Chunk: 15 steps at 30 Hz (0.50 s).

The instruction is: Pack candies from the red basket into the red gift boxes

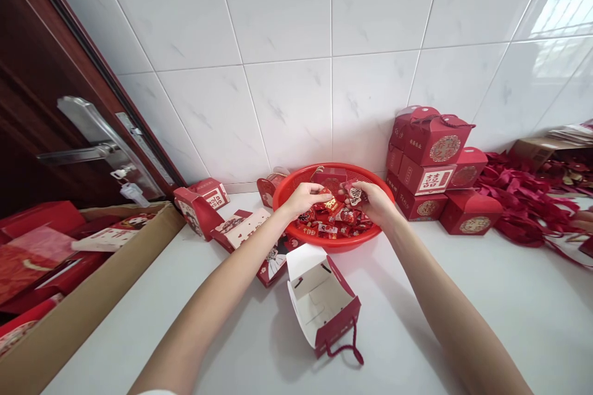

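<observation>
Over a red plastic basket (324,245) of wrapped candies (328,229), both my hands are at work. My left hand (306,199) pinches a red and gold wrapped candy (332,204) between thumb and fingers. In my right hand (372,202), closed fingers grip a dark red wrapped candy (356,195) with pale lettering; whether it holds more than one is hidden. A red gift box (337,320) with a white inside stands with its lid up in front of the basket, its dark red cord handle (354,345) hanging over the near side. No candy shows inside it.
Stacked red gift boxes (428,170) stand right of the basket, beside a heap of dark red ribbon (507,197). More boxes (201,207) and flat cartons (241,226) lie to the left. A cardboard carton (106,274) sits near the door handle (99,151). Tiled wall behind.
</observation>
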Available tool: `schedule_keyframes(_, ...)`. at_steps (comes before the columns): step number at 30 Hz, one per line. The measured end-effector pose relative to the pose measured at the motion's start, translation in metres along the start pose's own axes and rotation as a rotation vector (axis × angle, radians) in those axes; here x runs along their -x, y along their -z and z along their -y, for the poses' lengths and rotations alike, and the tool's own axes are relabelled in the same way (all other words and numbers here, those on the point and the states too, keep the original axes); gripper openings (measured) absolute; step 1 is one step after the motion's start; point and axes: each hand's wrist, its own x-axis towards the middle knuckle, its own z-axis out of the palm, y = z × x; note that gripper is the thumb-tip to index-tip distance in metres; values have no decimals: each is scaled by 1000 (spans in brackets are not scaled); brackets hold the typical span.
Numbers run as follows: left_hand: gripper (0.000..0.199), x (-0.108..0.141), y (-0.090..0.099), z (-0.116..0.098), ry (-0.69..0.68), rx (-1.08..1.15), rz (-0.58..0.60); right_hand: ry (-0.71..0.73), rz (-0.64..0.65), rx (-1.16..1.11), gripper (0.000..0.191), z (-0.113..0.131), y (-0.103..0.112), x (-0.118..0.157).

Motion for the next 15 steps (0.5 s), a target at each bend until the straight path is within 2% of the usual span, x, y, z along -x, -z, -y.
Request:
schedule_keyframes(9,36,-1,-5,1,-101,-116,-2,-17,98,13,10,0,-1,5)
schedule_keyframes(12,29,-1,-10,-3,-101,-128,-20,-6,101,20,16,-2,-1,5)
schedule_keyframes(15,35,-1,-9,-7,-57,-134,-35,10,100,29,18,-5,1,2)
